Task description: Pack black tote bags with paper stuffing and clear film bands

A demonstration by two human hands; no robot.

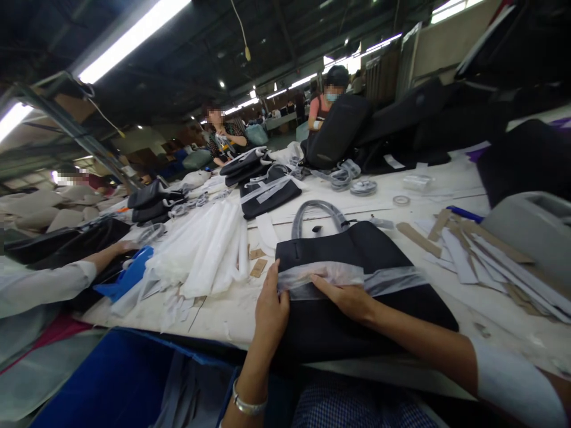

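A black handbag (pixel 352 249) lies in front of me on the white table, its wrapped grey handle (pixel 314 211) standing up at the far side. A translucent plastic strip (pixel 392 280) runs across the bag's front. My left hand (pixel 271 306) grips the bag's left edge, thumb on the front face. Across the middle of the bag, my right hand (pixel 350 302) holds the strip; its fingers show blurred through the film and one digit lies on top. Left of the bag is a pile of white plastic sleeves (pixel 214 249), with small brown tags (pixel 258 268) beside it.
Cardboard and paper strips (pixel 473 255), a tape roll (pixel 401 201) and a grey bin (pixel 533 232) are at right. More black bags (pixel 270 193) and coiled straps (pixel 341 175) lie behind. A co-worker's arm (pixel 53 282) reaches in from the left. A blue bin (pixel 120 380) stands below the table edge.
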